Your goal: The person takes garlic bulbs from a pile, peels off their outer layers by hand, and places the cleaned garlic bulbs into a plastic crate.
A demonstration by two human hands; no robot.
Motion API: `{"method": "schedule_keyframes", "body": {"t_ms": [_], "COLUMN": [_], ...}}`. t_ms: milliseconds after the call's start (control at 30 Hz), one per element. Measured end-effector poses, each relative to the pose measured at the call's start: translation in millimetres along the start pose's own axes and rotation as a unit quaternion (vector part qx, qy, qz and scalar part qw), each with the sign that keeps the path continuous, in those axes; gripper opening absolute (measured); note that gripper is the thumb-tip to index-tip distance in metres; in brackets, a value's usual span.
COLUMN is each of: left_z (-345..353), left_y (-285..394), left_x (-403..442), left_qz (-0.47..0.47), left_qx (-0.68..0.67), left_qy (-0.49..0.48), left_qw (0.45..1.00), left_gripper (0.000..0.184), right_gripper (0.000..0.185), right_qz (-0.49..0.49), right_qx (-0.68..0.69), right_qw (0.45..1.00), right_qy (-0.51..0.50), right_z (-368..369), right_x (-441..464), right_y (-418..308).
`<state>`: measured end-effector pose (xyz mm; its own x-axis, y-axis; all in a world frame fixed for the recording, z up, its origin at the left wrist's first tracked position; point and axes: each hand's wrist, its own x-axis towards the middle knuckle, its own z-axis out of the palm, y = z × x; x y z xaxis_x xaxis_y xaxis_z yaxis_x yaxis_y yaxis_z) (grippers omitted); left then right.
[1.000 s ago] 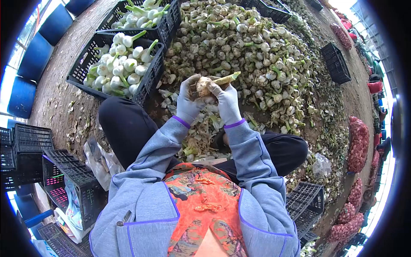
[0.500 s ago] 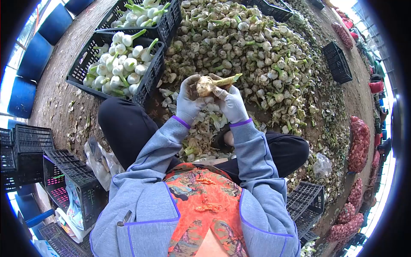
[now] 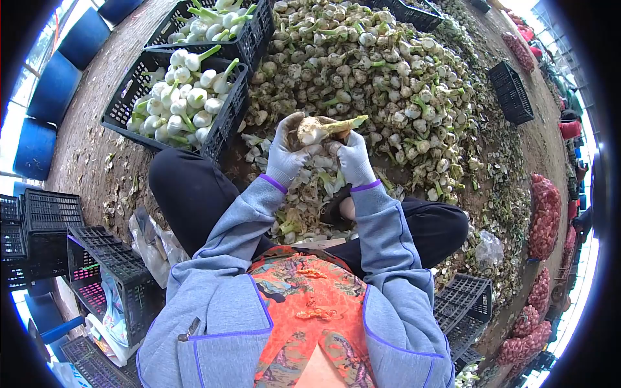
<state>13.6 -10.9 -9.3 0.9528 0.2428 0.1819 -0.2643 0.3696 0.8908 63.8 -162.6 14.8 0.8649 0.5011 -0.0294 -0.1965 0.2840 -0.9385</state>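
A garlic bulb [image 3: 313,132] with a long cut stem [image 3: 347,125] pointing right is held up in front of me. My left hand [image 3: 288,145], in a dirt-stained pale glove, is closed around the root end of the bulb. My right hand [image 3: 352,155], gloved the same way, is closed just under the stem, its thumb and fingers pinching a brownish flap of garlic skin [image 3: 339,134]. Clean white shows on the side of the bulb facing me. Its fingertips behind the stem are partly hidden. Below the hands, peeled garlic skins [image 3: 304,205] litter the ground between my legs.
A large heap of unpeeled garlic [image 3: 369,71] lies ahead. Front left stands a black crate [image 3: 223,132] of white bulbs, another crate [image 3: 257,32] behind it. Empty crates [image 3: 511,94] stand around, with red net sacks [image 3: 544,216] at far right and blue barrels [image 3: 35,149] at left.
My right thumb has moved down and right off the bulb, pulling skin away from it. More white surface shows on the bulb now. My left hand has kept its hold.
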Motion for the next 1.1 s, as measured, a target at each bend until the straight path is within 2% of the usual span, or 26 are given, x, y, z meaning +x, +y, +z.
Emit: {"method": "schedule_keyframes", "body": {"t_ms": [33, 100, 133, 167, 233, 300, 367, 433, 467, 500, 567, 600, 667, 700, 767, 833, 900, 933, 1000, 1033, 1100], "left_z": [2, 1, -1, -3, 0, 1, 1, -2, -3, -4, -5, -6, -8, -11, -17, -13, -4, -1, 4, 3, -4], "left_y": [2, 1, -1, -3, -4, -1, 5, 4, 4, 3, 0, 1, 5, 1, -8, -5, -10, -15, -18, -14, -5], "left_x": [0, 1, 2, 2, 0, 0, -2, -2, -2, -2, -3, -3, -4, -4, -3, -2, -2, -3, -1, 1, 1], "left_qz": [0.002, 0.004, 0.047, 0.091, 0.088, 0.087, 0.032, 0.021, 0.01, 0.01, -0.011, -0.011, -0.167, -0.167, -0.251, -0.27, -0.132, -0.134, 0.053, 0.054, -0.102], "left_qx": [0.002, 0.004, 0.066, 0.128, 0.107, 0.087, 0.012, -0.005, -0.022, -0.021, 0.006, 0.006, -0.043, -0.042, -0.047, -0.041, 0.003, 0.003, 0.18, 0.18, 0.062], "left_qy": [-0.002, -0.004, -0.004, -0.005, -0.003, 0.001, -0.018, -0.026, -0.034, -0.035, -0.013, -0.014, 0.035, 0.035, 0.036, 0.033, 0.054, 0.055, 0.049, 0.049, 0.037], "left_qw": [1.0, 1.0, 0.997, 0.988, 0.99, 0.992, 0.999, 0.999, 0.999, 0.999, 1.0, 1.0, 0.984, 0.984, 0.966, 0.961, 0.99, 0.989, 0.981, 0.981, 0.992], "left_gripper": [0.074, 0.072, 0.07, 0.068, 0.066, 0.064, 0.065, 0.063, 0.062, 0.062, 0.051, 0.051, 0.049, 0.049, 0.05, 0.048, 0.045, 0.045, 0.044, 0.044, 0.039], "right_gripper": [0.044, 0.04, 0.04, 0.039, 0.038, 0.036, 0.035, 0.034, 0.032, 0.032, 0.029, 0.029, 0.026, 0.026, 0.024, 0.022, 0.022, 0.024, 0.025, 0.027, 0.028], "right_qz": [0.0, 0.012, 0.013, 0.026, 0.036, 0.035, 0.035, 0.034, 0.019, 0.018, -0.019, -0.02, -0.073, -0.073, -0.103, -0.084, -0.081, -0.067, -0.046, -0.027, -0.017], "right_qx": [0.0, 0.143, 0.143, 0.115, 0.085, 0.07, 0.055, 0.04, -0.023, -0.023, -0.14, -0.14, -0.331, -0.331, -0.373, -0.337, -0.233, -0.25, -0.198, -0.145, -0.101], "right_qw": [1.0, 0.988, 0.988, 0.99, 0.991, 0.995, 0.997, 0.999, 1.0, 1.0, 0.99, 0.99, 0.94, 0.941, 0.922, 0.937, 0.968, 0.965, 0.977, 0.986, 0.992], "right_qy": [0.001, 0.05, 0.051, 0.072, 0.093, 0.062, 0.032, 0.005, -0.006, -0.005, -0.02, -0.019, -0.018, -0.017, 0.022, 0.034, 0.037, 0.038, 0.06, 0.081, 0.071], "right_z": [4, 15, 17, 18, 19, 17, 12, 6, 2, -1, -4, -8, -19, -19, -20, -14, -9, -8, -7, -7, -6], "right_x": [-1, -2, -1, 0, 2, 3, 1, -1, -1, -1, -3, -1, 4, 3, 3, 2, 3, 2, 2, 3, 3], "right_y": [-4, -7, -5, -3, -3, -5, -7, -9, -8, -9, -13, -8, 9, 11, 15, 16, 19, 17, 18, 18, 15]}}
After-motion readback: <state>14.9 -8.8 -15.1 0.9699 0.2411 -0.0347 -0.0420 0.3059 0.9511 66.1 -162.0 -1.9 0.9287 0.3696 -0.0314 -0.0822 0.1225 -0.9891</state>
